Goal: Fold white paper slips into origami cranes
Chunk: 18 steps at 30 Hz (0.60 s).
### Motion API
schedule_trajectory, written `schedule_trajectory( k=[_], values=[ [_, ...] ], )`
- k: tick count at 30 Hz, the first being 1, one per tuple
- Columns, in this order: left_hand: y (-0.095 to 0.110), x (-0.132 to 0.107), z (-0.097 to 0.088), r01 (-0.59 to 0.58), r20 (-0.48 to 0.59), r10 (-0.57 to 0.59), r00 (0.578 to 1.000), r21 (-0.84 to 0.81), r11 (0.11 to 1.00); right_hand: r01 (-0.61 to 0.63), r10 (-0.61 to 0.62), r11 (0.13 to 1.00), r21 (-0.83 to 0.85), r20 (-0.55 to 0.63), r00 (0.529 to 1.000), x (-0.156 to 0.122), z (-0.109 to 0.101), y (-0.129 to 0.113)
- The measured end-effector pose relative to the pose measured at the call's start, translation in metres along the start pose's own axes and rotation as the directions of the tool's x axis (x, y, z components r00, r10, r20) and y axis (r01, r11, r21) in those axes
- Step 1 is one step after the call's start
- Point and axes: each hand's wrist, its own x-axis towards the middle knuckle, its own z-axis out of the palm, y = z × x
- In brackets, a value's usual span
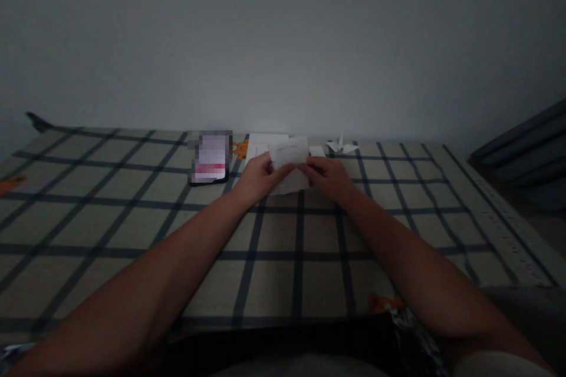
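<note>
While the left hand and right hand pinch the white paper over the checked cloth, I think this step is folding, so the next move needs a soft, steady touch.

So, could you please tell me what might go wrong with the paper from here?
The paper is held between the left hand and right hand, so a hard tug could tear it. The folded piece lies just beyond the right hand, so a careless move might knock it. In this dimness, creases might be misjudged.
</note>
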Motion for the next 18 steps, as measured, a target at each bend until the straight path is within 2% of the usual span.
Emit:
schedule_trajectory(
  k=[5,12,18],
  values=[
    [0.003,0.0,-0.002,0.068,-0.026,-0.068,0.997,-0.003,0.998,-0.049,0.051,0.994,0.096,-0.013,0.999,0.0,0.002,0.007],
    [-0.001,0.003,-0.003,0.103,-0.009,-0.103,0.995,-0.013,0.995,-0.115,0.122,0.982,0.148,-0.039,0.992,0.003,0.002,0.01],
    [0.0,0.003,-0.004,0.09,0.019,-0.091,0.996,0.04,0.995,-0.118,0.139,0.98,0.162,-0.129,0.982,0.007,0.005,0.019]
  ],
)
